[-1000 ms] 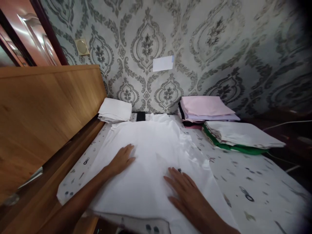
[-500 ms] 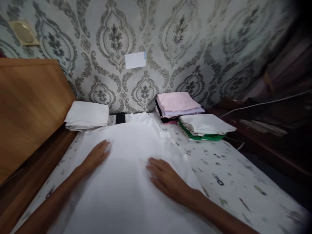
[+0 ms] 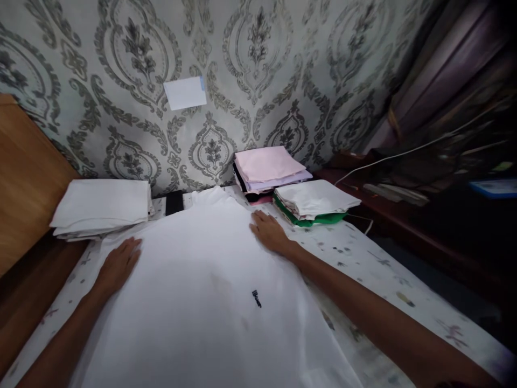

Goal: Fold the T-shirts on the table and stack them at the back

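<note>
A white shirt (image 3: 194, 280) lies spread out on the printed sheet, its collar end toward the wall. Small dark lettering shows on its right half, and a faint brownish mark sits near the middle. My left hand (image 3: 118, 263) rests flat on the shirt's left edge, fingers stretched out. At the upper right edge of the shirt, my right hand (image 3: 269, 231) presses down with its fingers extended. Neither hand grips anything.
White folded cloths (image 3: 103, 207) are stacked at the back left beside a wooden panel (image 3: 28, 183). A pink-topped stack (image 3: 269, 164) and a white-and-green stack (image 3: 317, 199) stand back right. A black item (image 3: 174, 202) lies by the wall. A white cable (image 3: 404, 155) runs at right.
My right hand has moved up to the shirt's upper right edge, and my left hand has shifted outward. The shirt lies smoother, its dark lettering now visible. The view has turned right.
</note>
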Demonstrator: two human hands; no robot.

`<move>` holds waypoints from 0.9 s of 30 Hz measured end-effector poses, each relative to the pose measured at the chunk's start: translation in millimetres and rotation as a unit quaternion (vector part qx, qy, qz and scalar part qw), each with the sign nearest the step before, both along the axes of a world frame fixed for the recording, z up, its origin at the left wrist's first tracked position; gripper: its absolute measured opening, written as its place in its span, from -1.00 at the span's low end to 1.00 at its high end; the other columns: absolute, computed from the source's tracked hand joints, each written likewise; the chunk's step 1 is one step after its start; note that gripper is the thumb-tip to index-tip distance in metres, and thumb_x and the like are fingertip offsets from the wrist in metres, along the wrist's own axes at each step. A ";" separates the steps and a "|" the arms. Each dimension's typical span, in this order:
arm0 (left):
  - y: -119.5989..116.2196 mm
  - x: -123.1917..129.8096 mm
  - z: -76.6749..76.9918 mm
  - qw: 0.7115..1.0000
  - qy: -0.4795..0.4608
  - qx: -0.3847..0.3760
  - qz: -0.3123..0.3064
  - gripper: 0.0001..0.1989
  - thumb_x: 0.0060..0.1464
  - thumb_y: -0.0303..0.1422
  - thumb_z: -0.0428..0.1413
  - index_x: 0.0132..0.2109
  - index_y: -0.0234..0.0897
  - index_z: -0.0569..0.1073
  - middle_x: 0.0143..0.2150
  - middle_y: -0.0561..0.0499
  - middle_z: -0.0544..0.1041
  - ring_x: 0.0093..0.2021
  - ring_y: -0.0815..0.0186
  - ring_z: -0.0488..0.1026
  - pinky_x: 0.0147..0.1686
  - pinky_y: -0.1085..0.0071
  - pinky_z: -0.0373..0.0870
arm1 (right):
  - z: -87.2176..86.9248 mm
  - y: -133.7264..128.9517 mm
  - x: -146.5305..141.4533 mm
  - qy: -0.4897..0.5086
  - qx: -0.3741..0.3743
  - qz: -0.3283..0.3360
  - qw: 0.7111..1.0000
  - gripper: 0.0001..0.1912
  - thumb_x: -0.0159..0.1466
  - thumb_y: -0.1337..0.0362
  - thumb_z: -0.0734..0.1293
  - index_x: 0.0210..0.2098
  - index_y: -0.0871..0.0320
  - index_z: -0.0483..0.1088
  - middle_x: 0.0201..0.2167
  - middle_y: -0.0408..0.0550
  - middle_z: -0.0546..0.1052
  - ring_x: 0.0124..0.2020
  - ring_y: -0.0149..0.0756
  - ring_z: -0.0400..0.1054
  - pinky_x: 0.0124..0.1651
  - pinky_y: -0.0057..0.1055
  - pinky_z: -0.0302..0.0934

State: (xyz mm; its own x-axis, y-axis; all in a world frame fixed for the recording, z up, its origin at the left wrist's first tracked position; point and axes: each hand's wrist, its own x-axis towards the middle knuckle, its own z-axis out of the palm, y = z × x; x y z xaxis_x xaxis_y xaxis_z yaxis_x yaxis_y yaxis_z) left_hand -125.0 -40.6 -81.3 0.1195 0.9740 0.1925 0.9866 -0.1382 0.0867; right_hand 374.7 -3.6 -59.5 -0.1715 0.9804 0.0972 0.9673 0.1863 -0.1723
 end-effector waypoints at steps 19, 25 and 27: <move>3.0 1.1 1.8 1.000 -0.005 0.014 -0.001 -0.42 0.29 -0.10 -0.21 0.26 -0.30 0.39 0.34 -0.21 0.36 0.35 0.03 0.27 0.26 0.02 0.29 | 0.1 73.1 -35.3 0.028 0.001 0.075 0.997 -0.52 0.45 0.23 0.13 0.25 0.38 0.24 0.36 0.28 0.23 0.39 -0.12 0.06 0.40 -0.21 -0.07; 14.1 -11.2 3.0 0.998 -0.025 0.053 0.028 -0.42 0.28 -0.10 -0.23 0.18 -0.37 0.41 0.25 -0.27 0.43 0.28 0.03 0.35 0.27 0.08 0.27 | 14.9 105.3 -65.6 0.060 0.008 0.064 0.996 -0.67 0.41 0.29 0.18 0.07 0.28 0.40 0.38 0.21 0.18 0.41 -0.06 -0.01 0.39 -0.13 -0.09; 16.7 -13.7 2.6 0.996 -0.037 0.075 0.029 -0.47 0.27 -0.10 -0.21 0.13 -0.32 0.43 0.19 -0.23 0.48 0.23 0.05 0.38 0.24 0.11 0.31 | 22.1 127.6 -82.9 0.087 -0.010 0.034 0.996 -0.69 0.40 0.29 0.20 0.07 0.25 0.42 0.34 0.18 0.26 0.33 -0.07 0.14 0.32 -0.18 0.05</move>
State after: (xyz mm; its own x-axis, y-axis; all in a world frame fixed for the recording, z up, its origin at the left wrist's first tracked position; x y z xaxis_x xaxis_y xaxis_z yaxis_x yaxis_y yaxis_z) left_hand -138.7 -23.9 -78.8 0.0442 0.9385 0.3424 0.9848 -0.0985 0.1430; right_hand 291.8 124.0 -37.4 -0.2204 0.9690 0.1118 0.9078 0.2457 -0.3399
